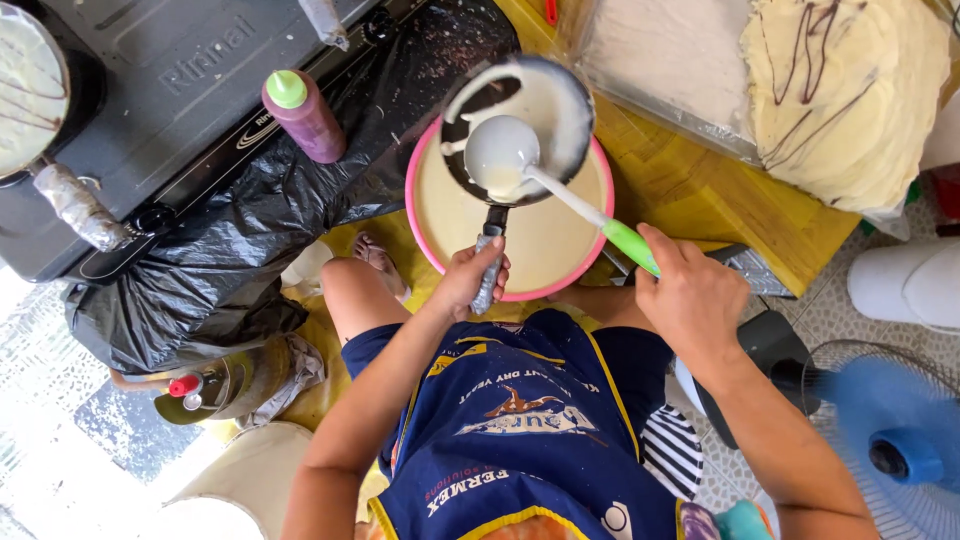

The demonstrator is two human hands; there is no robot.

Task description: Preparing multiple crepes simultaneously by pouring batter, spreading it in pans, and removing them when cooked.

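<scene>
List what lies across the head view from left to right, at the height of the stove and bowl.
Foil-wrapped pan handle → purple squeeze bottle → small black pan held over the pink-rimmed bowl → stack of crepes.

Two pans: one over the one pink bowl, another on the stove. One ladle, one squeeze bottle, one fan.

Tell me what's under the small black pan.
Directly below the small black pan sits a pink-rimmed basin of pale batter. The pan covers the basin's far rim. A ladle rests inside the pan.
</scene>
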